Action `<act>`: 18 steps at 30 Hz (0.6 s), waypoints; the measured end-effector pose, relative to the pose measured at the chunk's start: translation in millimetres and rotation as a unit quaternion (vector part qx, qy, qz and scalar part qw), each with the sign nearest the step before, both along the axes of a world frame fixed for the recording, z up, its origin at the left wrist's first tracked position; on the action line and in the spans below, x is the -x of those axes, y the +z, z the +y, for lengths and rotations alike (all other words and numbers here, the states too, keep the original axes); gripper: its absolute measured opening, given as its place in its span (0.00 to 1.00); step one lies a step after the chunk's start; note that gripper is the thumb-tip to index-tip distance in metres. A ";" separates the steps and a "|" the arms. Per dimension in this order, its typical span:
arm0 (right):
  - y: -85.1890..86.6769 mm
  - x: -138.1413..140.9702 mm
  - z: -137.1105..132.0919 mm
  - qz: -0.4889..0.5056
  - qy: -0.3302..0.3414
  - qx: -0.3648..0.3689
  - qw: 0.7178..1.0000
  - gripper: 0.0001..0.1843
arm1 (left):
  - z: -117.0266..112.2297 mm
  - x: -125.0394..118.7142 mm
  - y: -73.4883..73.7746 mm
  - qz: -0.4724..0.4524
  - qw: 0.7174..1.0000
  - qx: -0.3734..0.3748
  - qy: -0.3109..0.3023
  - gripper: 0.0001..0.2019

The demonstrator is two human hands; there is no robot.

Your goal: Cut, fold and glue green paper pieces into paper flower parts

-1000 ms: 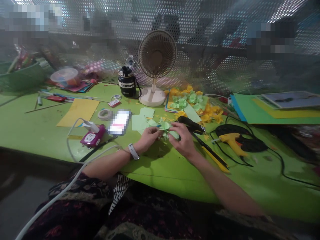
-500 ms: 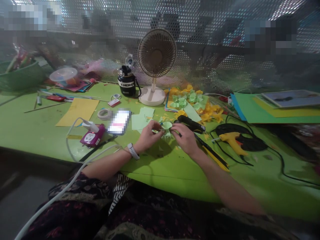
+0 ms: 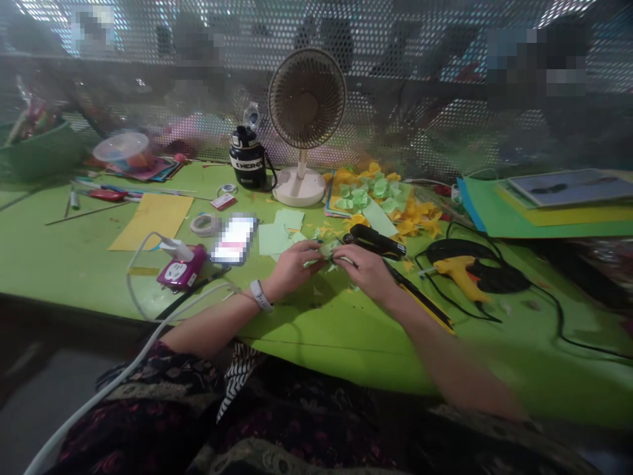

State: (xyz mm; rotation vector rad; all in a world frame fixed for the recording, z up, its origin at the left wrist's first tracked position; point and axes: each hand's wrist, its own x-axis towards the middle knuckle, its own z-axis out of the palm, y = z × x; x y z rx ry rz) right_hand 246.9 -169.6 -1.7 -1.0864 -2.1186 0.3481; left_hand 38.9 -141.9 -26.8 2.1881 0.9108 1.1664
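Over the green table (image 3: 346, 330), both of my hands pinch a small pale green paper piece (image 3: 328, 251). My left hand (image 3: 293, 265), with a white watch on its wrist, grips the piece from the left, fingers closed. From the right, my right hand (image 3: 364, 270) closes its fingertips on the same piece. Pale green paper sheets (image 3: 279, 232) lie just behind my hands. A black tool (image 3: 378, 241) rests right beside my right hand.
A yellow glue gun (image 3: 459, 274) with black cable lies to the right. A pile of yellow and green paper flowers (image 3: 386, 201), a fan (image 3: 305, 119) and a black bottle (image 3: 246, 158) stand behind. A phone (image 3: 233, 239), tape roll (image 3: 204, 224) and purple power socket (image 3: 179, 270) lie left.
My hands have drawn closer together on the green paper piece and shifted slightly away from me. The camera tilted a little.
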 end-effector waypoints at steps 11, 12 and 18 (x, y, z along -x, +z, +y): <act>10.5 2.7 -7.3 0.070 -0.122 0.032 0.989 0.11 | -3.2 -3.3 1.0 -0.079 0.996 0.030 0.018 0.04; 9.7 2.7 -7.1 0.065 -0.118 0.041 0.990 0.12 | -3.0 -2.9 1.0 -0.080 0.996 0.022 0.019 0.04; 1.5 11.6 -10.5 0.060 -0.033 0.113 0.991 0.25 | -3.9 -1.2 0.7 -0.073 0.997 -0.031 0.027 0.05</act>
